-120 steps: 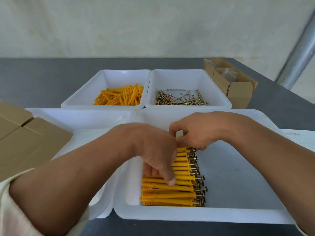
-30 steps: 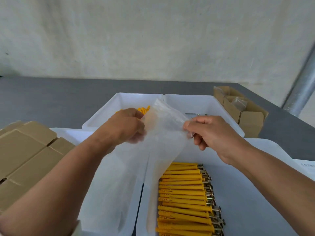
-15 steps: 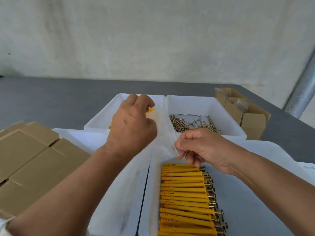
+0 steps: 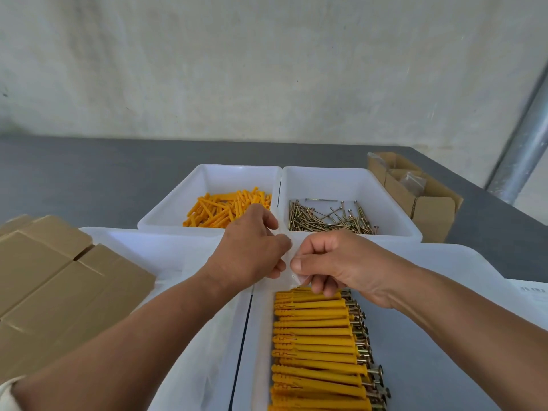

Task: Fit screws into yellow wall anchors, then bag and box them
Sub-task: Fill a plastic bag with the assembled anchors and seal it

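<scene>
- Clear plastic bag is pinched between left hand and right hand.
- Its mouth, hardly visible, may stay stuck; slick film could be dropped onto the assembled anchors.

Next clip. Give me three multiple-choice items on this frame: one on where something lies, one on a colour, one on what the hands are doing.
1. Where do the loose screws lie?
A. in a glass jar
B. in the back right bin
C. in a metal bucket

2. What colour is the table?
A. red
B. green
C. grey

3. What are the left hand and right hand doing?
A. both pinching the clear bag
B. lying flat and idle
C. each gripping a hammer

Answers: 1 B, the screws are piled in the white bin just beyond the right hand. 2 C, its bare top is dark grey. 3 A, the fingers of both hands close on the bag held between them.
</scene>
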Available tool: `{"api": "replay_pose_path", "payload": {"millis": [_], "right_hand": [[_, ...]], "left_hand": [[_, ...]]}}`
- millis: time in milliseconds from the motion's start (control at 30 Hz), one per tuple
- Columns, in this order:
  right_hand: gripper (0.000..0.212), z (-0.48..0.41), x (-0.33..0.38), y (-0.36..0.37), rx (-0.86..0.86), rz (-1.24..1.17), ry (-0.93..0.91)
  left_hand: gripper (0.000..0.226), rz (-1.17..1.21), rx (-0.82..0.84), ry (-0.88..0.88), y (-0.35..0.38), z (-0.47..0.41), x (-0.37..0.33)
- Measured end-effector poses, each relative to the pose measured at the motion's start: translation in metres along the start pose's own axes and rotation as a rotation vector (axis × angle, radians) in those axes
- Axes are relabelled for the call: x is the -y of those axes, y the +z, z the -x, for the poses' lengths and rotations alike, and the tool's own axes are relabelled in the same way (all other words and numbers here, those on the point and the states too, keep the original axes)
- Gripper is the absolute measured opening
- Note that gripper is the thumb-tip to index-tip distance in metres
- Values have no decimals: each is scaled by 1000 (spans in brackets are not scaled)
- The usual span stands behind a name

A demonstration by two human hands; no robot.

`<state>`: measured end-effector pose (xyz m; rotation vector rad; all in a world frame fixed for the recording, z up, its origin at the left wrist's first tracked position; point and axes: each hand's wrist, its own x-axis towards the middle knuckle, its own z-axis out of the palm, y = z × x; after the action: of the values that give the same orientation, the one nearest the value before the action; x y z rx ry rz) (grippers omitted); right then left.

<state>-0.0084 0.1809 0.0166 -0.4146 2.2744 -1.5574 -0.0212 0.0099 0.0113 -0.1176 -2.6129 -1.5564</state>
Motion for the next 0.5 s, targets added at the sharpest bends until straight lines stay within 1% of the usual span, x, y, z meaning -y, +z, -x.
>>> {"api": "replay_pose_path", "payload": {"millis": [133, 233, 267, 367, 500], "right_hand": [[17, -1, 1, -1, -26, -35, 35], [8, -2, 0, -1, -101, -9, 44], [8, -2, -1, -1, -133, 8, 36], [18, -3, -2, 0, -190, 80, -46], [23, -2, -1, 2, -172, 205, -146]], "left_hand": [[17, 50, 26, 0, -1, 0, 0], [17, 68, 61, 13, -1, 2, -1], [17, 69, 71, 19, -1, 2, -2], [17, 80, 81, 27, 0, 3, -3], [17, 92, 61, 31, -1, 4, -3]]}}
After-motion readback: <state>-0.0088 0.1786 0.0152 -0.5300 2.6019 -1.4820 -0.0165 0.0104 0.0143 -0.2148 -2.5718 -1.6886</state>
